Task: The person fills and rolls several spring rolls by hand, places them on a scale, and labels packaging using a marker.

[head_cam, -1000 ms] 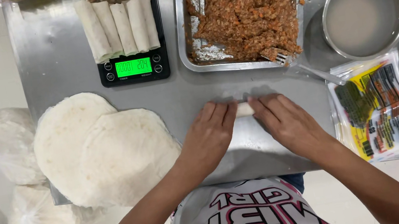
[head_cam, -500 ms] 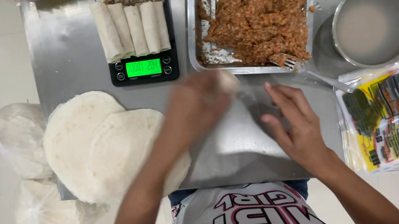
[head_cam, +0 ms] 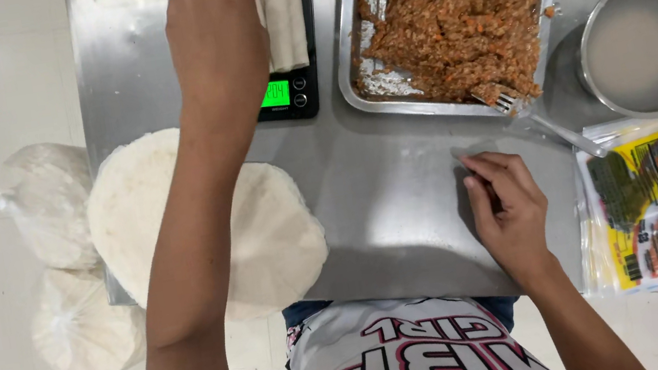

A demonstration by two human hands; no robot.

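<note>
- The person's left hand (head_cam: pixel 215 31) is stretched out over the black kitchen scale (head_cam: pixel 288 94) at the far side of the steel table (head_cam: pixel 403 208). It covers the near ends of the pale rolled wraps (head_cam: pixel 286 11) lying in a row on the scale. Seen from the back, the hand hides its own fingers, so I cannot tell whether they are closed on a roll or merely resting there.
- The right hand (head_cam: pixel 508 205) lies low on the bare table in front of the body, fingers loosely curled and close together, holding nothing; its fingertips touch the steel.
- Under the left forearm sits a stack of round white flatbread sheets (head_cam: pixel 276 237), overlapping at the table's left edge.
- Two knotted white plastic bags (head_cam: pixel 67 279) hang off the left side of the table, beside the sheets.
- A metal tray (head_cam: pixel 360 74) of orange-brown minced filling (head_cam: pixel 459 6) stands just right of the scale, with a fork (head_cam: pixel 539 121) propped at its near corner, tines in the filling.
- A steel bowl (head_cam: pixel 650 42) of cloudy pale liquid stands right of the tray.
- A yellow printed packet (head_cam: pixel 650 209) lies near the right hand, below the bowl.
</note>
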